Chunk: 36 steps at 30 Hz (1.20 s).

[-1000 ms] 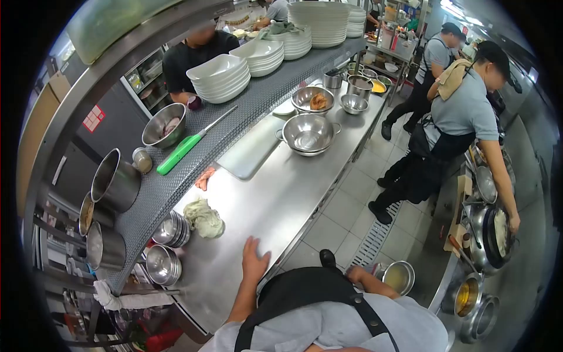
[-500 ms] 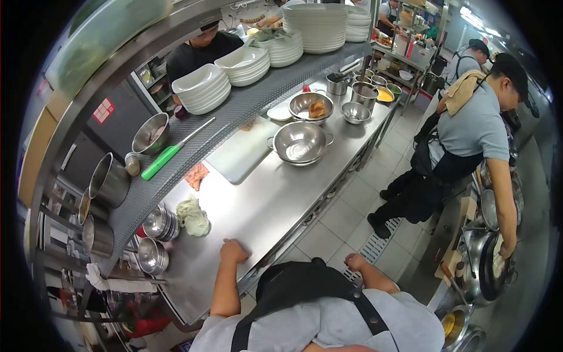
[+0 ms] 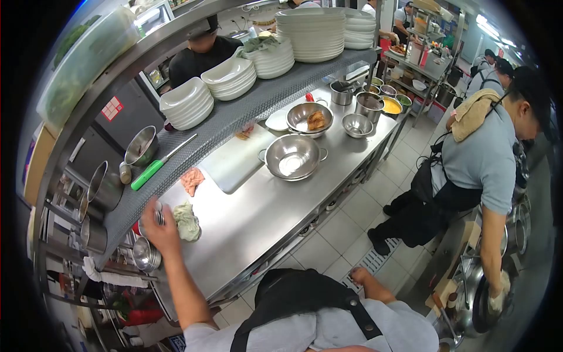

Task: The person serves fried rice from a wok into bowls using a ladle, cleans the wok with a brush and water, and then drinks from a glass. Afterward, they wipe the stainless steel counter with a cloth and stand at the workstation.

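Note:
My left hand (image 3: 159,226) is raised over the stacked small metal bowls at the table's left end. Its fingers are apart and slightly blurred; they hide much of the upper bowl stack, and contact with it cannot be made out. A second stack of small metal bowls (image 3: 146,255) stands just below the hand. Right beside the hand lies a crumpled pale green cloth (image 3: 187,223). My right hand (image 3: 359,275) hangs by my side above the floor, fingers curled, with nothing visible in it.
The steel table (image 3: 246,229) carries a white cutting board (image 3: 234,161), a pinkish cloth (image 3: 192,180), a colander (image 3: 291,157) and a bowl with brown food (image 3: 315,119). A green-handled sharpening steel (image 3: 153,170) and plate stacks (image 3: 186,105) sit on the shelf. A co-worker (image 3: 475,152) stands at right.
My left hand has moved from the table's front edge left and up to the small metal bowls, its fingers spreading. My right hand still hangs at my side. The view has shifted slightly.

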Motion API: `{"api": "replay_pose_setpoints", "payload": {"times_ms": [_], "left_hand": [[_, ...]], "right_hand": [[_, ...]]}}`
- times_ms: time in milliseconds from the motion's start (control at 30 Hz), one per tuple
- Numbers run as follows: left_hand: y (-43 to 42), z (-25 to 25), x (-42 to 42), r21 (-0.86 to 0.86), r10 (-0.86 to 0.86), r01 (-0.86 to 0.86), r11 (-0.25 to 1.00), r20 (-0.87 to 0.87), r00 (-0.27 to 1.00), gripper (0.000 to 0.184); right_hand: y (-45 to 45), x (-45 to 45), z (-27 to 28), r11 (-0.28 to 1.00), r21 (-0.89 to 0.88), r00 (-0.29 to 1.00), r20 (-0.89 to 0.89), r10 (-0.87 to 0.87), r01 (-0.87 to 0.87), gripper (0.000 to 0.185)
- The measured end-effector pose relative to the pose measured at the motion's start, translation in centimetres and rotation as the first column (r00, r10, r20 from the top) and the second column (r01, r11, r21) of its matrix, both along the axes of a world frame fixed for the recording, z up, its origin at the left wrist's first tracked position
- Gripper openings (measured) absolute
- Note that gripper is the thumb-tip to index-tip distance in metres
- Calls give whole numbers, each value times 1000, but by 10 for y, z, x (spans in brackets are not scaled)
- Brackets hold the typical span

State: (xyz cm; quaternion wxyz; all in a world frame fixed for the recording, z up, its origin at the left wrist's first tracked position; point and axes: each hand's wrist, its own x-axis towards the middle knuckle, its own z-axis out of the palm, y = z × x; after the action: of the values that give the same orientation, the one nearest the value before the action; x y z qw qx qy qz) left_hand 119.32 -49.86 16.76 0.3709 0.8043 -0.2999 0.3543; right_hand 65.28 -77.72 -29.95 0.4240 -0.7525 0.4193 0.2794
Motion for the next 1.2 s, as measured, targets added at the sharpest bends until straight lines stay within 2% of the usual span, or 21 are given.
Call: {"api": "replay_pose_setpoints", "payload": {"times_ms": [33, 67, 100, 133, 200, 233, 267, 300, 333, 367, 400, 433, 500, 767, 800, 1000, 1033, 1100, 1133, 1167, 1200], "left_hand": [[-4, 25, 9, -48, -5, 11, 999, 125, 992, 35], [-9, 46, 18, -95, -3, 28, 995, 247, 969, 34], [-12, 62, 27, -98, 4, 21, 995, 248, 969, 34], [-15, 75, 35, -59, 2, 16, 998, 293, 956, 30], [-13, 80, 50, -20, -1, 8, 1000, 334, 942, 27], [-14, 77, 59, 17, 13, -20, 1000, 317, 948, 23], [-16, 73, 70, 54, 24, -42, 998, 300, 954, 20], [-17, 65, 77, 56, 15, -33, 998, 300, 954, 20], [-16, 54, 82, 94, 35, -56, 994, 221, 975, 17], [-15, 44, 89, 135, 58, -77, 988, 141, 988, 16], [-17, 40, 91, 171, 70, -153, 973, 414, 907, 15], [-18, 36, 94, 173, 64, -147, 974, 413, 909, 15], [-21, 28, 95, 81, 141, -162, 983, 225, 964, 13], [-23, 28, 92, 60, 146, -179, 982, 363, 920, 12], [-20, 27, 94, 90, 119, -174, 981, 436, 892, 13], [-20, 25, 95, 89, 145, -202, 975, 430, 891, 12], [-20, 25, 94, 94, 148, -206, 974, 427, 892, 12], [-23, 23, 94, 63, 182, -229, 971, 425, 887, 12], [-23, 21, 96, 71, 187, -237, 969, 418, 889, 12], [-22, 19, 99, 70, 201, -248, 966, 397, 896, 12], [-19, 17, 101, 74, 217, -263, 962, 375, 901, 12]], "right_hand": [[0, -19, -28, 1000, -1, 1000, 3, 6, -6, 27], [-3, -39, -73, 916, -143, 917, 83, 389, -375, 24], [-7, -49, -97, 682, -301, 689, 100, 717, -666, 22], [-7, -49, -93, 679, -302, 686, 99, 721, -669, 22], [6, -50, -83, 831, -288, 840, 130, 527, -476, 20], [11, -44, -66, 832, -288, 841, 131, 525, -475, 20], [12, -35, -53, 982, -128, 974, 165, 156, -136, 18], [10, -25, -43, 971, 35, 962, 132, -238, 235, 16], [6, -15, -36, 969, 37, 960, 131, -246, 243, 16], [2, -7, -29, 911, 159, 915, 74, -396, 381, 16], [0, -2, -28, 818, 268, 849, -1, -528, 509, 16], [0, 4, -28, 815, 268, 846, -3, -533, 514, 16], [-4, 15, -29, 765, 264, 777, 78, -624, 588, 20], [-7, 32, -1, 824, 253, 853, -11, -522, 507, 30], [-7, 32, -3, 846, 246, 876, -28, -482, 473, 31], [-15, 44, -15, 881, 234, 911, -67, -407, 411, 31], [-19, 41, -44, 882, 236, 913, -73, -402, 407, 31], [-29, 26, -122, 995, 81, 954, 299, 35, -61, 30], [-23, 47, -68, 926, 229, 947, 51, -318, 299, 30], [-28, 50, -65, 927, 236, 951, 37, -308, 291, 30], [-35, 46, -91, 969, 217, 972, 172, -160, 121, 29]]}}
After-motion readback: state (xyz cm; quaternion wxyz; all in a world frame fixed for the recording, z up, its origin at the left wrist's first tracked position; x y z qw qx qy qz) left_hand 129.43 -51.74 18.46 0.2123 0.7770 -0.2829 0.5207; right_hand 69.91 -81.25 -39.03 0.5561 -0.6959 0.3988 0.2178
